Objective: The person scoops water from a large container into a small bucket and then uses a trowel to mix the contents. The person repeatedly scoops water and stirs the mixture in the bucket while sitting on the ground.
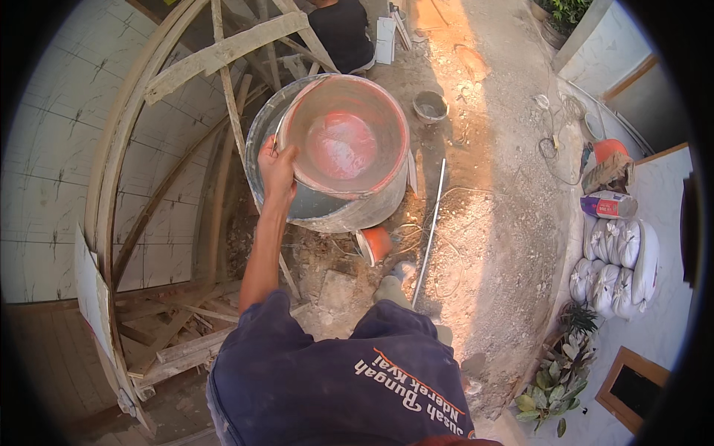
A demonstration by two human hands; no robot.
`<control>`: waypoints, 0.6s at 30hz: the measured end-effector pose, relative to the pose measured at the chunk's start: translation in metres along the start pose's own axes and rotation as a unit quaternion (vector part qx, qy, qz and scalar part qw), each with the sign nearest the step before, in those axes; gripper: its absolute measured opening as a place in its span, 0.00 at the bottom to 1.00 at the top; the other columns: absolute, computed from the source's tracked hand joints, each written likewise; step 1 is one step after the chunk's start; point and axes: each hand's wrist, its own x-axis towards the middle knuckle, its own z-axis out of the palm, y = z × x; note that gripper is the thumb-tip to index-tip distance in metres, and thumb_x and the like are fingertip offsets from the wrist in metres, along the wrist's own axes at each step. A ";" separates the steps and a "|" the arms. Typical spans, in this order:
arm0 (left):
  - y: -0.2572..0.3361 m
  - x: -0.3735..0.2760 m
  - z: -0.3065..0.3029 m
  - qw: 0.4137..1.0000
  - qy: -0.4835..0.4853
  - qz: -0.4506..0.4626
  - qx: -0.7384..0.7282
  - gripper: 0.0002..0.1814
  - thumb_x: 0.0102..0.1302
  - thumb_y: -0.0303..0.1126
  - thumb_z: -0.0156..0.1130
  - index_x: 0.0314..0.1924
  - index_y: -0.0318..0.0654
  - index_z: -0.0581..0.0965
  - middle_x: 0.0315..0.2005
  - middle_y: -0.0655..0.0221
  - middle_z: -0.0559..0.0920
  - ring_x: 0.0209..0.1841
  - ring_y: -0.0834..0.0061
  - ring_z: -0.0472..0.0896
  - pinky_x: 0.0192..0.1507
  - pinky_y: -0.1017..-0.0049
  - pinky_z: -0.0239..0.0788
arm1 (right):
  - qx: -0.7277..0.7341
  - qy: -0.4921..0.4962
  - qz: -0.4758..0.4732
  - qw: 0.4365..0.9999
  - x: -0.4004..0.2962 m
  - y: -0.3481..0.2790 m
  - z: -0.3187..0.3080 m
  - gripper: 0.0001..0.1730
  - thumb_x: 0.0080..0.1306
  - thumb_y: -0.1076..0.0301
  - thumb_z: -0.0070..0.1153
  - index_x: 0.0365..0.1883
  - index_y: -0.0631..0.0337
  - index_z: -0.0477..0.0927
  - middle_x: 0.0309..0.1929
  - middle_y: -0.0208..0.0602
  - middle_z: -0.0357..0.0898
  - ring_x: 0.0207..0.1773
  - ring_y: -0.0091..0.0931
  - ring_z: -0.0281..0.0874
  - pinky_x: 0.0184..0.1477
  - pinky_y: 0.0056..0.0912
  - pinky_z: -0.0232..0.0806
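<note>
My left hand [279, 161] grips the wire handle and near rim of a red plastic bucket [343, 139], coated inside with grey residue. The bucket is tilted, its mouth towards me, above a large grey drum [334, 218] that holds dark liquid. My right hand is out of view. Below the drum, an orange bucket [380, 245] lies on its side on the dirt ground. A small dark bucket [430, 107] stands beyond, to the right of the drum.
Wooden scaffolding [111, 150] rises at left beside a tiled wall. A person [341, 36] in dark clothes is beyond the drum. A thin white pipe [429, 234] and loose cord lie near my feet. Filled white sacks [619, 267] and plants [552, 384] line the right side.
</note>
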 end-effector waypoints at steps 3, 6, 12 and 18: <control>0.004 -0.027 0.059 0.996 -0.086 0.028 0.004 0.20 0.63 0.13 0.59 0.55 0.28 0.77 0.43 0.63 0.88 0.39 0.80 0.86 0.43 0.77 0.79 | 0.039 0.008 0.020 0.999 0.004 0.028 -0.015 0.20 0.71 0.53 0.62 0.42 0.62 0.75 0.30 0.40 0.74 0.24 0.32 0.76 0.20 0.39 0.65; 0.003 -0.067 0.120 0.988 -0.152 0.039 0.003 0.19 0.63 0.13 0.59 0.55 0.28 0.77 0.42 0.63 0.88 0.39 0.80 0.86 0.43 0.76 0.79 | 0.091 0.027 0.038 0.995 0.009 0.068 -0.032 0.20 0.71 0.53 0.62 0.42 0.63 0.75 0.30 0.40 0.74 0.24 0.32 0.76 0.20 0.38 0.65; -0.030 -0.194 0.243 0.955 -0.295 0.014 0.009 0.22 0.64 0.13 0.59 0.58 0.28 0.76 0.48 0.60 0.87 0.46 0.76 0.86 0.49 0.76 0.79 | 0.272 0.066 0.107 0.954 0.028 0.199 -0.059 0.20 0.70 0.52 0.64 0.36 0.63 0.76 0.20 0.35 0.70 0.15 0.30 0.69 0.17 0.40 0.63; -0.083 -0.429 0.353 0.872 -0.486 -0.046 0.031 0.25 0.64 0.17 0.61 0.63 0.32 0.76 0.54 0.60 0.84 0.52 0.66 0.85 0.54 0.63 0.82 | 0.409 0.145 0.316 0.844 0.039 0.364 -0.056 0.23 0.69 0.51 0.69 0.52 0.55 0.77 0.26 0.38 0.77 0.20 0.30 0.74 0.18 0.44 0.65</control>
